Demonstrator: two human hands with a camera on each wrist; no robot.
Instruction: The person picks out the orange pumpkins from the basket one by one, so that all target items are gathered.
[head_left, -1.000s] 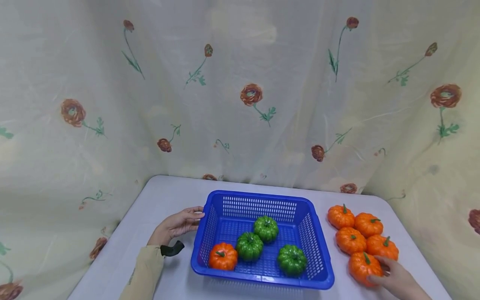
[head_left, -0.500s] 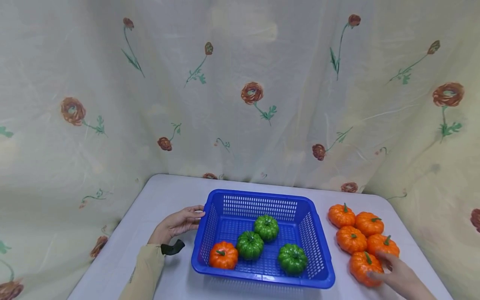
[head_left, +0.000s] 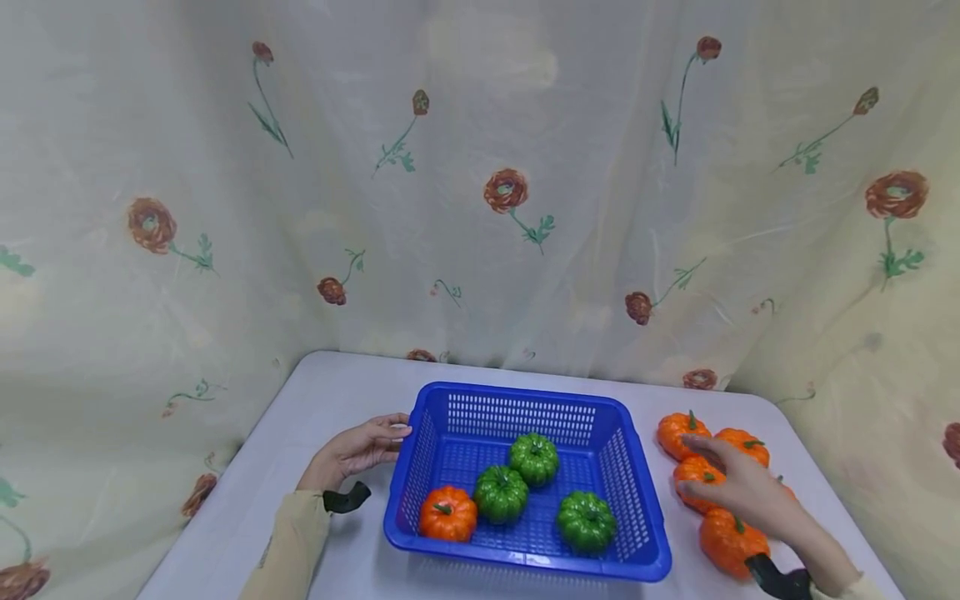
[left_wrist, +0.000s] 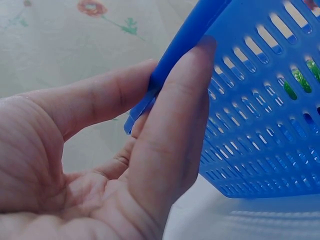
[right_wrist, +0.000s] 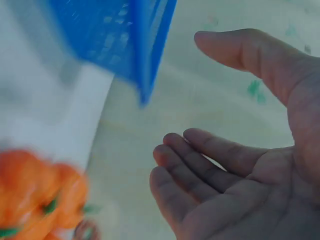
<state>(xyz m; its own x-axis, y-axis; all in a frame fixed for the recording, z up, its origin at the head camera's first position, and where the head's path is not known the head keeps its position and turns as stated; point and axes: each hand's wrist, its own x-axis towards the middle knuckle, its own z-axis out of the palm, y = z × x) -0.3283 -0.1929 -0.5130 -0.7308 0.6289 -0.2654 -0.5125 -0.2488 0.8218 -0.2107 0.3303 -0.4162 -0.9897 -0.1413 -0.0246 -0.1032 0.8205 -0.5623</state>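
My left hand (head_left: 360, 450) pinches the left rim of a blue plastic basket (head_left: 461, 454). In the left wrist view its thumb and fingers (left_wrist: 170, 115) close on the rim from both sides. Inside the basket are three green pumpkins (head_left: 587, 522) and an orange pumpkin (head_left: 447, 515) in the near left corner. My right hand (head_left: 742, 483) is over the orange pumpkins (head_left: 731, 543) right of the basket, partly hiding several of them. The right wrist view shows this hand with thumb and fingers (right_wrist: 215, 150) spread apart and nothing between them.
The basket stands on a white table (head_left: 352, 379), its slotted right wall close to the orange pumpkins. A cream curtain with printed flowers (head_left: 504, 190) hangs behind and on both sides. Black straps (head_left: 347, 497) are at both wrists.
My right hand has let go of the nearest orange pumpkin and moved up and left over the others. That pumpkin stays on the table. My left hand keeps its grip on the basket.
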